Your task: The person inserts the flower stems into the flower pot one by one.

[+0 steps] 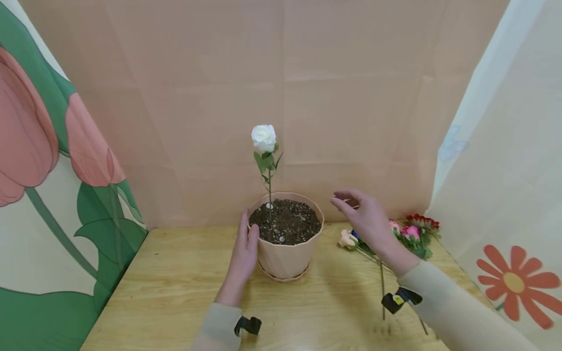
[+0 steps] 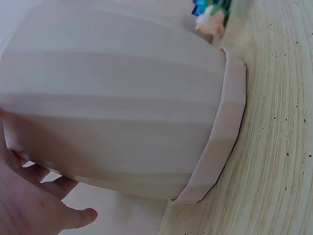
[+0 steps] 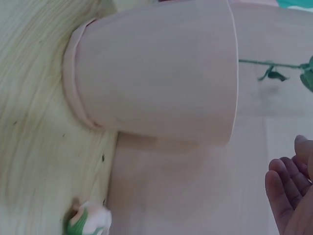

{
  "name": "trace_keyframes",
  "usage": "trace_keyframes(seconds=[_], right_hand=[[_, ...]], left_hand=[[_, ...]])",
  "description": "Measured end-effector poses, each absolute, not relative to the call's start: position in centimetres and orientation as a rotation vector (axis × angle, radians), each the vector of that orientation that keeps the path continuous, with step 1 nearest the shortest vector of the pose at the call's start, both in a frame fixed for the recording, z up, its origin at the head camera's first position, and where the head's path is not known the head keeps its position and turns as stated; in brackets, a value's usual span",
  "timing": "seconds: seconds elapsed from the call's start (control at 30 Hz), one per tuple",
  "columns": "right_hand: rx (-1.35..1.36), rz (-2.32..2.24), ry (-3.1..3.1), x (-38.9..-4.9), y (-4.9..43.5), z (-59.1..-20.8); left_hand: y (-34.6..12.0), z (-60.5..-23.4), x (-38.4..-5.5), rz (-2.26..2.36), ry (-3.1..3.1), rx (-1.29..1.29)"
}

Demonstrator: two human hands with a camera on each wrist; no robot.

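A pale pink flowerpot point(image 1: 287, 258), filled with dark soil point(image 1: 296, 222), stands upright on its saucer point(image 2: 210, 142). One white rose point(image 1: 264, 138) rises from the soil near the left side, its green leafy stem almost vertical. My left hand point(image 1: 247, 243) rests against the pot's left side, with the thumb in front and the fingers toward the back. In the left wrist view some of those fingers are partly hidden by the pot. To the right of the pot, my right hand point(image 1: 366, 217) hovers in the air, fingers loosely bent and holding nothing.
Several artificial flowers lie on the wooden table point(image 1: 184, 287) at the right, among them a cream one point(image 1: 348, 239), a bright pink one point(image 1: 411, 232) and a dark red one point(image 1: 422, 222). My right forearm partly covers them. A plain backdrop point(image 1: 351, 97) stands behind the table.
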State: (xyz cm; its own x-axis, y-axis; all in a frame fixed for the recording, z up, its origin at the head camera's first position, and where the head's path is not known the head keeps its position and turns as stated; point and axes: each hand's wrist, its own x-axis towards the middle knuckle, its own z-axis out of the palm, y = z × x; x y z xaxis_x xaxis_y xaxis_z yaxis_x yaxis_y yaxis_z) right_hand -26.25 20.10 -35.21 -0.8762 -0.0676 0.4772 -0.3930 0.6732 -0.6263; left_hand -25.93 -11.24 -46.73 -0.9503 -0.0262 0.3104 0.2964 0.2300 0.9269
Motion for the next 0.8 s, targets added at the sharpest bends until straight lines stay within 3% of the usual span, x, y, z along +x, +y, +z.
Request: trace_keyframes(seconds=[0.8], right_hand=[[0.183,0.795,-2.693,-23.2,29.8,-40.4]], left_hand=[[-11.4,-46.8,-26.0,-1.798,-2.241,-0.278]])
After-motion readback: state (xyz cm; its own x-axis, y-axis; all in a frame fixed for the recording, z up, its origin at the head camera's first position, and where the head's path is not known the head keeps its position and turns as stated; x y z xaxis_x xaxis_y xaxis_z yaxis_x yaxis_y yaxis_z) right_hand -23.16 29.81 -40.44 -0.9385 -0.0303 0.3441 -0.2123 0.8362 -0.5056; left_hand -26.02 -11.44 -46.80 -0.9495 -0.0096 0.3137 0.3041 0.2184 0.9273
